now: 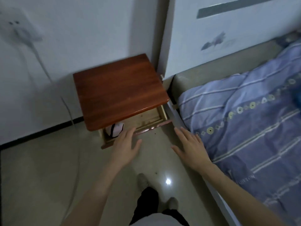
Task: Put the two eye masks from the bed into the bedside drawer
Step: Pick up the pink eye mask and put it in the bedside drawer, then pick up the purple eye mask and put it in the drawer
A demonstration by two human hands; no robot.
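Lying pale pink with a dark strap, an eye mask [114, 130] sits in the left end of the pulled-out drawer [151, 126]; left hand [126, 145] spread empty at the drawer front; right hand [189, 148] open, holding nothing, over beige floor tiles [40, 168]; blue striped quilt [252, 121] covers the bed.

Left hand [125, 145] touches the open drawer [146, 126] front; eye mask [114, 130] lies inside.
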